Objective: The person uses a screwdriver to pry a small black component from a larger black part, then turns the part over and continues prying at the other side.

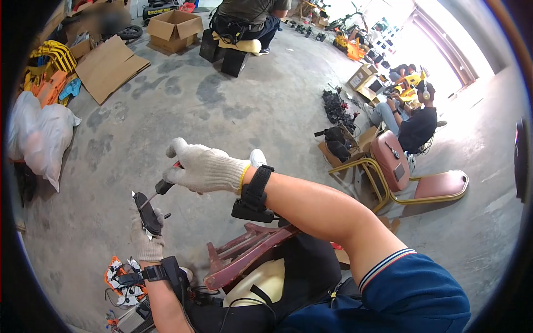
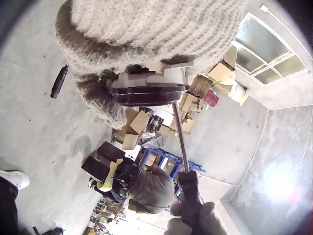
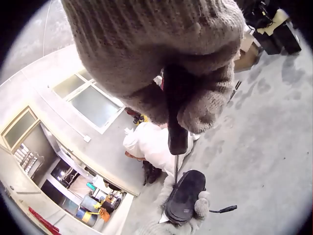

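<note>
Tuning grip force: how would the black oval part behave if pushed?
Probably stiff: the black oval part shows no sag in the left hand. Likely light, since that hand alone holds it up. Might twist, as the screwdriver appears to meet it off-centre.

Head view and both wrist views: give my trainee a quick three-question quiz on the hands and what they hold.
1. Multiple choice: the right hand, gloved in off-white knit, holds: A) a white plastic bag; B) a black-handled tool with a thin metal shaft; C) flat brown cardboard.
2. True or false: the black, rounded, elongated part lies on the grey floor.
3. Fill in: the tool's shaft points from its handle toward the ____.

Key:
1. B.
2. False; the left hand, also gloved in off-white knit, holds it.
3. Black part.
</note>
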`<move>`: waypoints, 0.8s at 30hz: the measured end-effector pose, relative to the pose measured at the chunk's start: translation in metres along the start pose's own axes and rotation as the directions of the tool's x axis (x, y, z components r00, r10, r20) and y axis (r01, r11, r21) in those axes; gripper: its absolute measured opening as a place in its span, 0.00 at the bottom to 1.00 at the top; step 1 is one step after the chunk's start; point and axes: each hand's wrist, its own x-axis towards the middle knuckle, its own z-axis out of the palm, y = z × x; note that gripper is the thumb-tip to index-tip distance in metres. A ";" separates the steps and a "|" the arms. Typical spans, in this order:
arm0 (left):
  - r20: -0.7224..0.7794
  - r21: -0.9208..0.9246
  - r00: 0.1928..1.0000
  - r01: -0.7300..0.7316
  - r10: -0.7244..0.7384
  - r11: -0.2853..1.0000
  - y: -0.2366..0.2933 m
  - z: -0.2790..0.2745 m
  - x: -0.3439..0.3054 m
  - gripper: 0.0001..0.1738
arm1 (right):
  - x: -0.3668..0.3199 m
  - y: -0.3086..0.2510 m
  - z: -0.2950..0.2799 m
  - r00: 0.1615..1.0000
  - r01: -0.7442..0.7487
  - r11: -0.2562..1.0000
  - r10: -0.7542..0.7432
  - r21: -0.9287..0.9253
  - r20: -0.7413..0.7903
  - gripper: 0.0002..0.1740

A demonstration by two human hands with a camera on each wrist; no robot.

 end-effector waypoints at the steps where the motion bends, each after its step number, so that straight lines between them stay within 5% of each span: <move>1: 0.000 0.000 1.000 0.001 -0.001 1.000 0.001 -0.001 0.002 0.24 | 0.003 0.005 0.003 1.000 -0.001 1.000 0.001 0.000 0.000 0.35; 3: 0.033 0.070 0.997 0.065 -0.068 0.995 0.004 -0.005 0.008 0.24 | 0.013 0.019 0.012 0.966 0.196 0.965 -0.221 -0.174 -0.135 0.33; 6: 0.011 0.068 0.995 0.097 -0.098 0.993 0.005 -0.005 0.010 0.24 | 0.020 0.028 0.019 0.917 0.304 0.927 -0.347 -0.219 -0.195 0.33; 10: -0.022 0.038 0.999 0.051 -0.050 0.998 0.003 0.003 0.004 0.24 | 0.015 0.021 0.014 0.936 0.293 0.944 -0.315 -0.150 -0.159 0.34; 12: -0.018 0.010 0.998 0.058 -0.058 0.998 0.003 0.003 0.005 0.23 | -0.001 0.000 0.000 1.000 -0.022 1.000 0.021 0.014 0.015 0.35; 13: -0.018 0.010 0.998 0.058 -0.058 0.998 0.003 0.001 0.007 0.23 | 0.004 0.006 0.004 1.000 -0.022 1.000 0.022 0.014 0.015 0.35; 15: -0.004 0.022 0.995 0.103 -0.103 0.994 0.004 -0.003 0.010 0.24 | 0.015 0.021 0.015 0.957 0.218 0.959 -0.246 -0.179 -0.152 0.34; 18: 0.010 0.050 0.996 0.084 -0.085 0.995 0.004 -0.002 0.010 0.24 | 0.018 0.027 0.017 0.926 0.297 0.931 -0.335 -0.211 -0.175 0.33; 22: -0.033 0.030 0.998 0.062 -0.061 0.998 0.003 0.003 0.004 0.23 | 0.011 0.018 0.011 0.946 0.267 0.945 -0.294 -0.187 -0.138 0.33; 24: 0.003 0.028 0.995 0.096 -0.097 0.995 0.004 -0.002 0.011 0.23 | 0.000 0.001 0.001 0.999 0.034 0.999 -0.034 -0.020 -0.003 0.33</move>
